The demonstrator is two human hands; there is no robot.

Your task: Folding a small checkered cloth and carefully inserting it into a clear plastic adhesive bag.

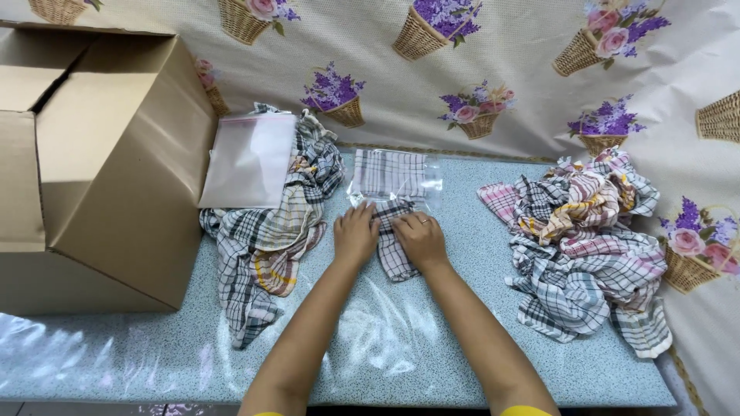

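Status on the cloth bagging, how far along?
Done: no sealed packs visible. In hand: left hand and right hand press a folded checked cloth into a clear bag. Left: cloth piles at right and left, an empty zip bag and the open cardboard box.

A large brown cardboard box (100, 154) stands open at the left. A clear zip bag (248, 160) leans beside it; another clear plastic bag (395, 179) lies mid-desk, holding checked cloth.
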